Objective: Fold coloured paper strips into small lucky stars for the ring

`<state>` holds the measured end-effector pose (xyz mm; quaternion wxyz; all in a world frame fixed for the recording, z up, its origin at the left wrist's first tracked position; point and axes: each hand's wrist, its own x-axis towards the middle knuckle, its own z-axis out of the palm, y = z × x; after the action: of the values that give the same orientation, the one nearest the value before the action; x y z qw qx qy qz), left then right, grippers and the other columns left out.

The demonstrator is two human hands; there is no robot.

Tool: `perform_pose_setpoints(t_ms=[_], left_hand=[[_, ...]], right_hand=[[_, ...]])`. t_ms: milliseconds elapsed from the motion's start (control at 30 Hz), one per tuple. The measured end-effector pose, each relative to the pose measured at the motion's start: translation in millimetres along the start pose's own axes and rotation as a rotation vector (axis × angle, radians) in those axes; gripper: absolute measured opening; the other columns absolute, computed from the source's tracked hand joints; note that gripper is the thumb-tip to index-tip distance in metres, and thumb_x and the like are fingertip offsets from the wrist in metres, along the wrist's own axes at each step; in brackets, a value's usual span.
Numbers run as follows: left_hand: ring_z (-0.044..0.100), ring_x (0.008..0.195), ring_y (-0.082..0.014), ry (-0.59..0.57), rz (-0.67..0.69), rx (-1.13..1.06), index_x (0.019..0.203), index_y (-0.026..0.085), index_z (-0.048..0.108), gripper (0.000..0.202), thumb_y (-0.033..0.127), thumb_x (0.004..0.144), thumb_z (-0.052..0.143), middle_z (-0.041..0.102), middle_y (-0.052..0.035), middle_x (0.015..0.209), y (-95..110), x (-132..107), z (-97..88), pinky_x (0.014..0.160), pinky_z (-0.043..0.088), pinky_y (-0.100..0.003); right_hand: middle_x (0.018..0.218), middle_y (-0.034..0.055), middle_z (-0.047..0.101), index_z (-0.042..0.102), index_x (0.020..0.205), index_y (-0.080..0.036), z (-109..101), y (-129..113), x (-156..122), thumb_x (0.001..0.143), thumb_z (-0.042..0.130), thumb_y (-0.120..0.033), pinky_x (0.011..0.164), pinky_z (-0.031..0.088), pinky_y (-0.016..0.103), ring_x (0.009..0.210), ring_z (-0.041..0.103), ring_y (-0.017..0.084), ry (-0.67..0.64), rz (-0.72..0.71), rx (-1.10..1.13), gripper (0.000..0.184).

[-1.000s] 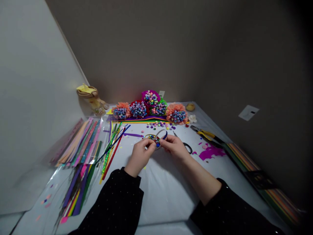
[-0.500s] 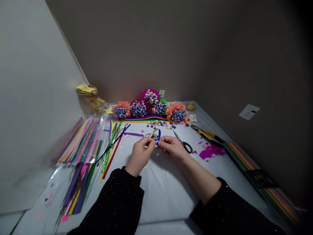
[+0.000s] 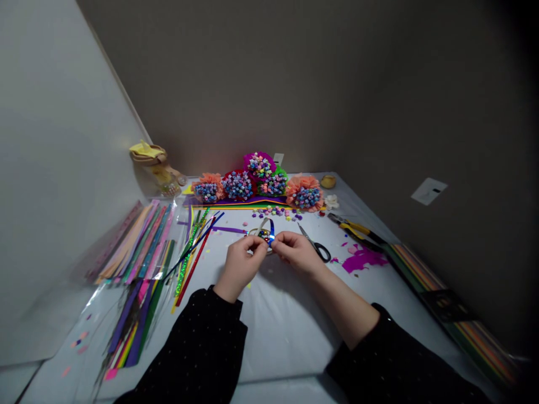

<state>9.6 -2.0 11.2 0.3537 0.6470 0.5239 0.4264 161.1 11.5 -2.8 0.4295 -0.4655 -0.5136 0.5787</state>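
L hand [image 3: 244, 262] & R hand [image 3: 296, 252] closed in pinches, nearly meeting; scissors [image 3: 314, 243] just R of R hand; dish [image 3: 252, 230], partly hidden, just past them; blue strip [image 3: 272, 227] gripped betw both, abt equally near each, long axis looping up & away; tiny coloured bits [image 3: 264, 234] inside dish

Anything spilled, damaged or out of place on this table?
Yes: a ragged magenta paper scrap lies right of the scissors, its outline unlike the straight red strip. Small coloured scraps also litter the table, near left.
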Motion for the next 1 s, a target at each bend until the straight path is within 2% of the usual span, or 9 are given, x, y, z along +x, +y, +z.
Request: perform_pose_setpoints(t_ms=[367, 567, 767, 1000], left_hand=[[0.056, 0.064, -0.0135, -0.030, -0.066, -0.077, 0.068, 0.015, 0.062, 0.016, 0.026, 0.075, 0.054, 0.062, -0.0011, 0.066, -0.8, 1.7, -0.4, 0.062, 0.043, -0.022], [0.055, 0.064, -0.0136, -0.052, -0.062, -0.037, 0.065, 0.015, 0.061, 0.016, 0.024, 0.073, 0.052, 0.061, -0.0010, 0.063, -0.3, 2.0, -0.8, 0.061, 0.042, -0.022], [0.053, 0.062, -0.0123, -0.079, -0.034, -0.006, 0.065, 0.015, 0.061, 0.014, 0.022, 0.073, 0.052, 0.059, 0.0006, 0.062, -1.6, 2.3, -0.5, 0.061, 0.041, -0.022], [0.054, 0.064, -0.0122, -0.122, -0.004, 0.025, 0.067, 0.015, 0.062, 0.013, 0.021, 0.073, 0.052, 0.060, 0.0012, 0.064, -1.4, 0.8, -0.2, 0.062, 0.041, -0.021]], right_hand=[[0.047, -0.0073, 0.041, 0.051, 0.062, -0.017, 0.0, 0.2, -0.5, 0.070, 0.059, -0.037, 0.044, 0.025, 0.021, 0.044, 0.033, 0.006, -0.001, -0.053, -0.100, 0.022], [0.052, -0.0053, 0.046, 0.053, 0.058, -0.016, 1.4, -2.4, -1.3, 0.065, 0.061, -0.031, 0.048, 0.028, 0.021, 0.049, 0.037, 0.007, 0.001, -0.070, -0.149, 0.019], [0.041, -0.0084, 0.040, 0.053, 0.062, -0.018, 0.2, -1.0, -1.9, 0.068, 0.061, -0.038, 0.039, 0.020, 0.021, 0.036, 0.029, 0.005, -0.009, 0.067, 0.067, 0.023], [0.040, -0.0083, 0.040, 0.054, 0.060, -0.017, -0.8, 4.1, 0.6, 0.068, 0.063, -0.035, 0.038, 0.019, 0.020, 0.036, 0.029, 0.005, 0.028, 0.037, 0.099, 0.022]])
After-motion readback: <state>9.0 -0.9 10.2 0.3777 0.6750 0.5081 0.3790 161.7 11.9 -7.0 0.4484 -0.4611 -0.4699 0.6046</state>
